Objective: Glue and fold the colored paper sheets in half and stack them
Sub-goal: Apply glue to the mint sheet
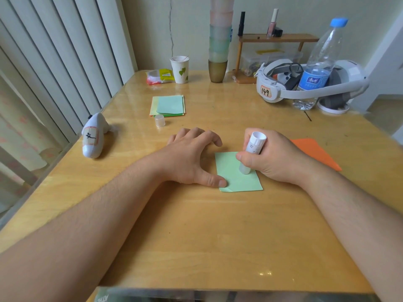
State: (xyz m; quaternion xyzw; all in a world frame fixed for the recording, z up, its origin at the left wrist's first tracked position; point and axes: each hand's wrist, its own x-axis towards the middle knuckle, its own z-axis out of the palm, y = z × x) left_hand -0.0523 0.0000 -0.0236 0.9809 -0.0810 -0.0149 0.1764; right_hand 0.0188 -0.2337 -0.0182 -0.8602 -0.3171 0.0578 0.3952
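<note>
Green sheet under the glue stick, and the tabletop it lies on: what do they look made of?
The green sheet looks like thin matte paper: flat, no shine, and its near left corner curls by the left hand's thumb. The tabletop looks like light wood, probably varnished or under a clear cover: grain shows and lights reflect off it. The glue stick in the right hand's grip appears to be smooth white plastic.

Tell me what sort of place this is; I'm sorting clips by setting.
Likely a home room, at a wooden table by a curtained window: stacked cups, nail polish on a small shelf, and a water bottle suggest domestic use.
</note>
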